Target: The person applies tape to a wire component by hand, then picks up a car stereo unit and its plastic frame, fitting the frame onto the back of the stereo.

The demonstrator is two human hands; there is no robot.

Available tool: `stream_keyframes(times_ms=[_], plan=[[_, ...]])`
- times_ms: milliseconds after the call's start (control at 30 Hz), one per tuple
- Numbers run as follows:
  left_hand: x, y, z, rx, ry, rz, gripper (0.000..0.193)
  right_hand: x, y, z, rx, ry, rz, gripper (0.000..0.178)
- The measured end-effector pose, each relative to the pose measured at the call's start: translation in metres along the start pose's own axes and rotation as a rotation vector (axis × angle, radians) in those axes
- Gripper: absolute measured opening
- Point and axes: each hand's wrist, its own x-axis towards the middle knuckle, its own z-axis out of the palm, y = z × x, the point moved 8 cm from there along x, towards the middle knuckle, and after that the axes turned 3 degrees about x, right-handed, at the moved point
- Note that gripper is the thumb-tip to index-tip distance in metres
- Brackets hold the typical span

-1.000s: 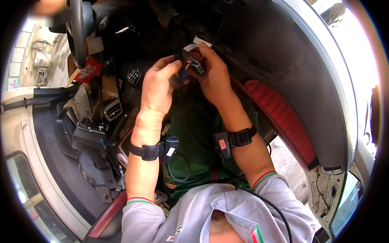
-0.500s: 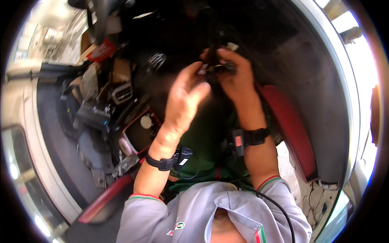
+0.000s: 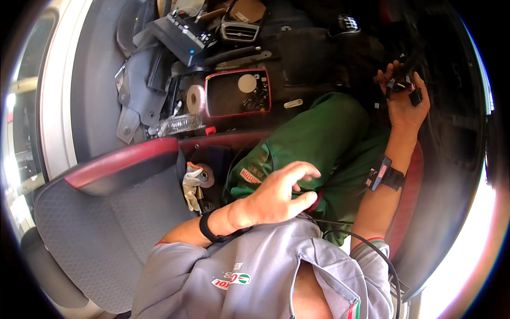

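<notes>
At the upper right, my right hand has its fingers curled around a bundle of wires with dark connectors. One black connector sticks out beside the thumb; the far end of the bundle is lost in shadow. My left hand hovers in front of my chest, above my lap. Its fingers are loosely bent with the thumb apart, and nothing shows between them.
A red-rimmed tray holds small parts and a round white disc. Around it lie a tape roll, a clear plastic bottle, an air vent and a black box. The gear knob stands beyond; gloves lie by the seat.
My left hand has left the wires and drawn back toward my chest. My right hand still holds the bundle. The view has swung left and down, bringing the seat and tray into fuller sight.
</notes>
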Motion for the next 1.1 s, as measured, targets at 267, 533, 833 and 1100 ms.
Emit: stream_keyframes(times_ms=[267,533,833,1100], plan=[[-0.036,0.021,0.015,-0.086,-0.009,0.128,0.043,-0.003,0.0,-0.016,-0.034,0.083,0.007,0.039],[-0.068,0.022,-0.016,-0.116,0.178,0.249,0.041,-0.009,-0.005,-0.045,-0.064,0.28,-0.061,0.054],[-0.092,0.01,-0.057,-0.113,0.266,0.215,0.039,-0.02,-0.002,-0.035,-0.18,0.325,-0.104,0.042],[-0.076,-0.062,-0.137,-0.221,0.524,-0.047,0.039,-0.036,0.02,-0.03,-0.089,0.207,0.179,0.066]])
